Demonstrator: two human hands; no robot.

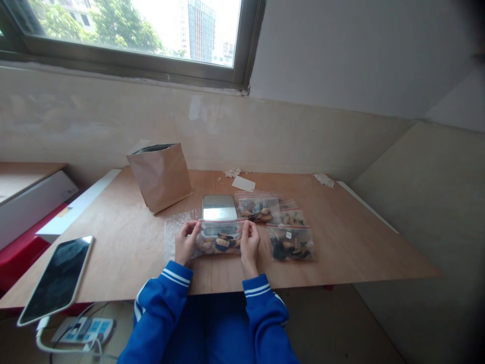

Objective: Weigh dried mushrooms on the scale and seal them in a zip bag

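Observation:
Between my hands a clear zip bag (222, 241) with a red seal line is stretched by its top corners; brown and dark pieces lie inside it. My left hand (185, 242) pinches the left top corner, and my right hand (249, 245) pinches the right one. Just behind the bag is a small silver-topped scale-like device (219, 206), its front partly seen through the plastic. Under and beside my left hand lies an empty-looking clear bag (174, 235). To the right of my right hand sits another filled zip bag (291, 243) with a small white label.
More filled zip bags (258, 207) lie behind on the right. A brown paper bag (162, 177) stands open at the back left. A tablet (58, 278) with a cable overhangs the table's (364, 237) left front edge. A white card (243, 183) rests near the wall.

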